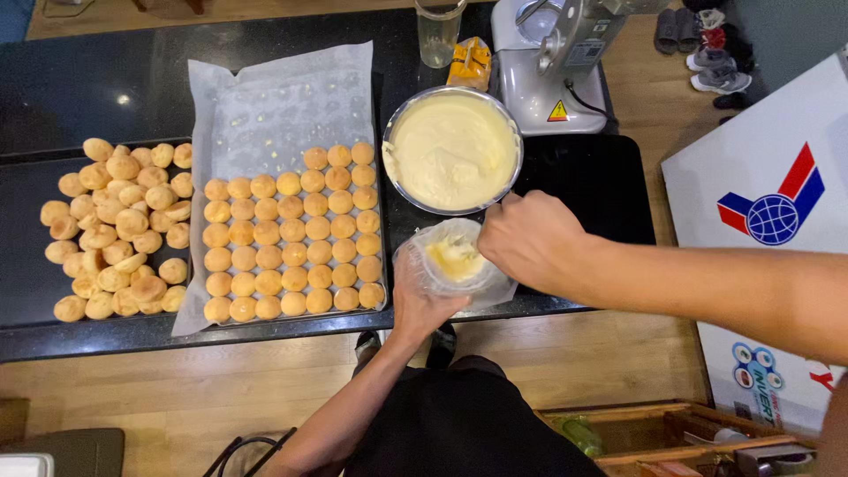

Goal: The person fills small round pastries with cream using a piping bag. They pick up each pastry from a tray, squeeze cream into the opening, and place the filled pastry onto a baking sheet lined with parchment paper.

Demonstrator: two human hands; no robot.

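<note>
My left hand (422,305) grips from below a clear plastic piping bag (446,258), folded open at the top, with pale yellow cream inside. My right hand (530,238) is closed just to the right of the bag's mouth, at the rim of a metal bowl (411,199) full of the same cream; whatever it grips is hidden. Left of the bag lies a tray lined with white baking paper (265,106), its lower half covered with rows of small round golden puffs (291,231).
A heap of loose puffs (119,230) lies on a dark tray (26,274) at the left. Behind the bowl stand a grey stand mixer (552,62), a clear cup (439,34) and an orange packet (470,62). A white box (768,177) is at the right.
</note>
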